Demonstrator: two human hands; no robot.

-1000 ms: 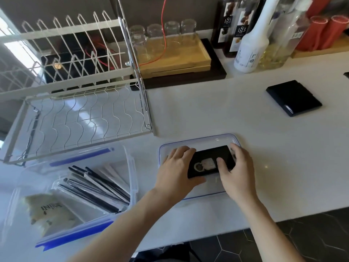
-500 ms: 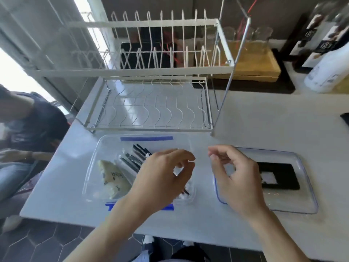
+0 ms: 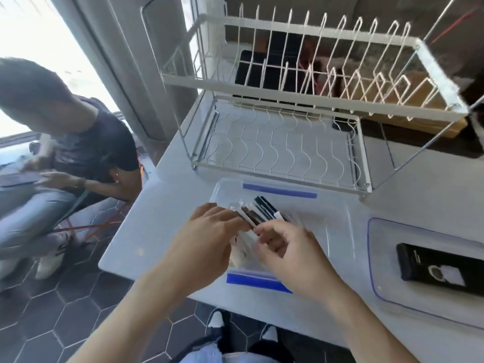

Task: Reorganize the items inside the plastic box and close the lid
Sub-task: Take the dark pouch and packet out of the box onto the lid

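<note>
Both hands, the left hand [image 3: 209, 242] and right hand [image 3: 290, 254], gripped sachets [image 3: 258, 214] inside the plastic box [image 3: 337, 218] on the desk [image 3: 419, 179]; the lid [image 3: 377, 268] lay alongside, apparently awaiting tidied contents.

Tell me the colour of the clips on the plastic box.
Blue, both clips on the clear plastic box; the head view shows them.

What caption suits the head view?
Both hands sort packets in the plastic box; lid lies beside it.
</note>
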